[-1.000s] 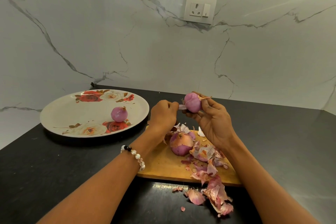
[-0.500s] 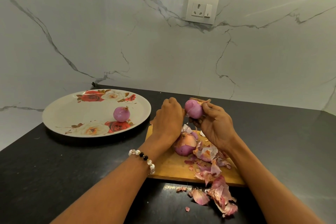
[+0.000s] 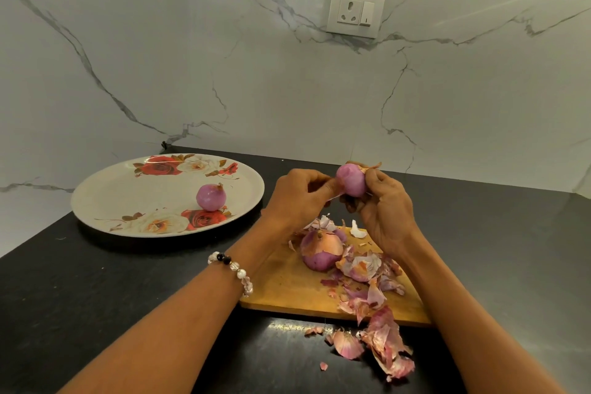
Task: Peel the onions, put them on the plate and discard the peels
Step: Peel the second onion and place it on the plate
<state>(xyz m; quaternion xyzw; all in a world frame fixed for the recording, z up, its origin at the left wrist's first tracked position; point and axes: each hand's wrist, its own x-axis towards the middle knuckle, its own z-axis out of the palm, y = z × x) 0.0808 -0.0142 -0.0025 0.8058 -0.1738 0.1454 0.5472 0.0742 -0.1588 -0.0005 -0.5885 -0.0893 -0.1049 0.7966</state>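
- Purple-skinned, the small round onion was held above the wooden chopping board, gripped in the right hand.
- Left hand pinched a thin strip of peel at that onion's side.
- One peeled purple onion sat on the round white plate with red roses.
- One partly peeled larger onion lay on the board; a second may have been under the skins, unclear.
- Loose pink papery peels spilled from the board onto the black stone counter.

Black counter holds plate, cutting board, peels.
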